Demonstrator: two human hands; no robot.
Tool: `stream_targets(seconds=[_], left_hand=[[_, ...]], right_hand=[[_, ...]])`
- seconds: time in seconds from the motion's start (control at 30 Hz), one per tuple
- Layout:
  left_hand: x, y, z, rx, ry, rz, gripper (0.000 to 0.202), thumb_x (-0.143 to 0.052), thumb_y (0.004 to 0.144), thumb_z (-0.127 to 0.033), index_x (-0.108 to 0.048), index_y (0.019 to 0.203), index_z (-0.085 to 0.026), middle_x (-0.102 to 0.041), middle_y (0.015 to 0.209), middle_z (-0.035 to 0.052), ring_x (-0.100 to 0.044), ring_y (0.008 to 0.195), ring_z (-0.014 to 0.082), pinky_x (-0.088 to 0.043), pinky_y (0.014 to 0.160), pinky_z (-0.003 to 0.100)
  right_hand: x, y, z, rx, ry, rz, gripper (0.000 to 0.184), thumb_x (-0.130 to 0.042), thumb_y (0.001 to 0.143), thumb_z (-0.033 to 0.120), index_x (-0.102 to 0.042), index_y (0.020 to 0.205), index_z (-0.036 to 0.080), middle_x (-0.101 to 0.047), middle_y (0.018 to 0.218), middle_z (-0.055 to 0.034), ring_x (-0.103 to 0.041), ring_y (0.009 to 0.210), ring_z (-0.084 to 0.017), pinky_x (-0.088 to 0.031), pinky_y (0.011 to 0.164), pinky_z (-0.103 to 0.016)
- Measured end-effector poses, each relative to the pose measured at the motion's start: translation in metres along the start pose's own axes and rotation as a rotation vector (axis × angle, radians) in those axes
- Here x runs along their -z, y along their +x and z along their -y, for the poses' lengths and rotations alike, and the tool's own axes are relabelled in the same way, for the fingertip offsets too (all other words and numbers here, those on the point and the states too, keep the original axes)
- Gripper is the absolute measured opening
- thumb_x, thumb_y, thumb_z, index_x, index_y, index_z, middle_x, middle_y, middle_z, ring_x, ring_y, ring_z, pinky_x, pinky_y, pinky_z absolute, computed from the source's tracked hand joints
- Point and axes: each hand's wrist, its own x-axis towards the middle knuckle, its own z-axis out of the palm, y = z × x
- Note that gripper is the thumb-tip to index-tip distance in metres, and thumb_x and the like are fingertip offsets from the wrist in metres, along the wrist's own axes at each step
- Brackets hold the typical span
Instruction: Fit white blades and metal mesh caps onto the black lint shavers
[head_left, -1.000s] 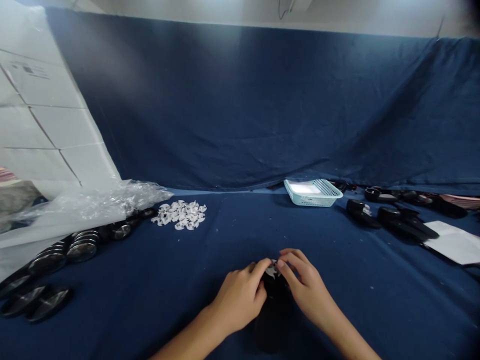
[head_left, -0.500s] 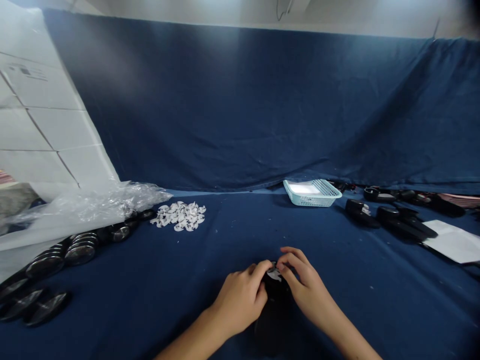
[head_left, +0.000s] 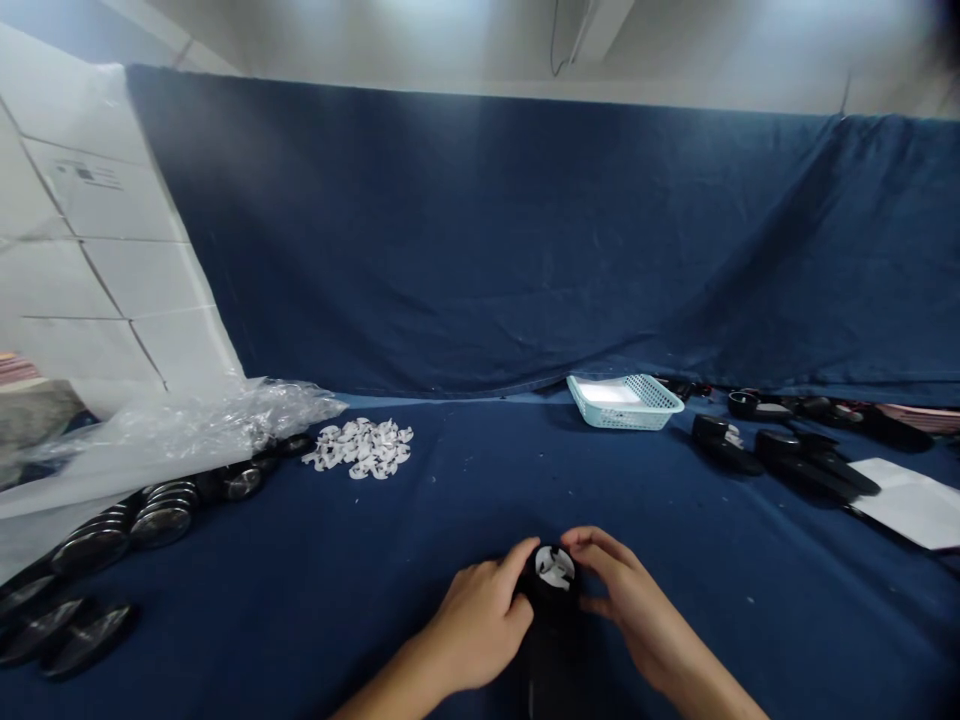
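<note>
Nearby, round-ended black object

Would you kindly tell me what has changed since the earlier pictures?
The right hand has moved its fingers rightward off the white insert to the right edge of the black part, leaving the insert uncovered. The view has tilted up slightly. The left hand stays at the black part's left side; the white pile and light-blue basket look unchanged.
</note>
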Motion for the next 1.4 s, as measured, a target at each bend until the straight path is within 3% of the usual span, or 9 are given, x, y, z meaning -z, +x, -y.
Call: stream_targets(seconds=[0.2,0.33,0.47,0.63,0.77,0.9,1.2,1.3,1.4], left_hand=[[0.002,-0.001,-0.007,0.035,-0.165,-0.014,0.062,-0.069,0.071,-0.029,-0.049,0.13,-0.032,-0.069,0.109,0.0014,-0.065,0.099,0.0264,-0.052,0.087,0.039],[0.0,-0.001,-0.008,0.011,-0.28,-0.116,0.06,-0.076,0.066,-0.028,-0.054,0.122,-0.029,-0.067,0.112,0.0002,-0.062,0.103,0.024,-0.051,0.09,0.037],[0.01,0.001,-0.007,-0.157,-0.275,-0.253,0.063,-0.068,0.073,-0.015,-0.047,0.131,-0.03,-0.058,0.131,0.0004,-0.056,0.118,0.0202,-0.045,0.103,0.035],[0.017,0.004,0.0,-0.334,-0.143,-0.331,0.068,-0.056,0.079,-0.006,-0.034,0.139,-0.032,-0.049,0.141,0.0008,-0.049,0.128,0.0183,-0.041,0.109,0.037],[0.004,0.008,0.009,-0.323,-0.228,-0.394,0.058,-0.055,0.086,-0.013,-0.028,0.136,-0.026,-0.048,0.141,0.0086,-0.05,0.127,0.0204,-0.046,0.105,0.04],[-0.01,0.008,0.014,-0.338,-0.292,-0.452,0.058,-0.053,0.086,-0.011,-0.023,0.134,-0.023,-0.044,0.144,0.014,-0.048,0.13,0.0225,-0.048,0.103,0.042],[-0.005,-0.003,-0.002,-0.302,-0.057,-0.463,0.019,-0.047,0.086,-0.011,-0.045,0.099,-0.024,-0.032,0.152,0.01,-0.066,0.105,0.0219,-0.057,0.084,0.034],[-0.004,-0.003,-0.002,-0.314,-0.035,-0.473,0.023,-0.047,0.086,-0.01,-0.043,0.103,-0.024,-0.034,0.151,0.0107,-0.063,0.11,0.0218,-0.056,0.086,0.034],[-0.006,-0.002,-0.001,-0.35,-0.029,-0.512,0.03,-0.047,0.088,-0.01,-0.04,0.113,-0.025,-0.038,0.148,0.0107,-0.053,0.124,0.0221,-0.053,0.094,0.036]], right_hand=[[-0.01,-0.003,-0.005,0.072,0.051,0.047,0.02,-0.054,0.083,0.04,-0.061,0.09,0.023,-0.059,0.097,-0.003,-0.053,0.097,-0.022,-0.044,0.074,-0.028],[-0.011,-0.003,-0.002,0.141,0.056,0.015,0.02,-0.058,0.082,0.04,-0.062,0.089,0.022,-0.059,0.095,-0.0026,-0.054,0.094,-0.02,-0.042,0.072,-0.026],[-0.008,-0.002,0.004,0.133,0.181,0.016,0.03,-0.06,0.08,0.048,-0.063,0.095,0.022,-0.063,0.102,-0.0047,-0.056,0.099,-0.023,-0.044,0.076,-0.029],[-0.021,-0.005,0.009,0.094,0.242,0.164,0.044,-0.058,0.081,0.058,-0.068,0.104,0.023,-0.068,0.108,-0.006,-0.06,0.104,-0.025,-0.044,0.089,-0.035],[-0.038,-0.001,0.003,0.118,0.295,0.166,0.058,-0.054,0.08,0.067,-0.07,0.11,0.02,-0.067,0.118,-0.0073,-0.054,0.118,-0.025,-0.03,0.109,-0.038],[-0.041,0.001,-0.004,0.128,0.325,0.154,0.06,-0.053,0.08,0.069,-0.069,0.113,0.021,-0.063,0.126,-0.0056,-0.047,0.128,-0.024,-0.021,0.114,-0.036],[-0.037,-0.003,-0.014,-0.027,0.466,0.162,0.051,-0.053,0.085,0.062,-0.067,0.117,0.025,-0.062,0.129,0.0001,-0.036,0.136,-0.02,-0.02,0.115,-0.034],[-0.037,-0.002,-0.016,-0.011,0.464,0.15,0.049,-0.053,0.086,0.061,-0.067,0.116,0.025,-0.062,0.128,0.0009,-0.034,0.138,-0.019,-0.023,0.114,-0.033],[-0.037,-0.001,-0.018,0.006,0.447,0.151,0.05,-0.051,0.086,0.061,-0.067,0.116,0.024,-0.062,0.127,-0.0003,-0.042,0.132,-0.02,-0.025,0.113,-0.035]])
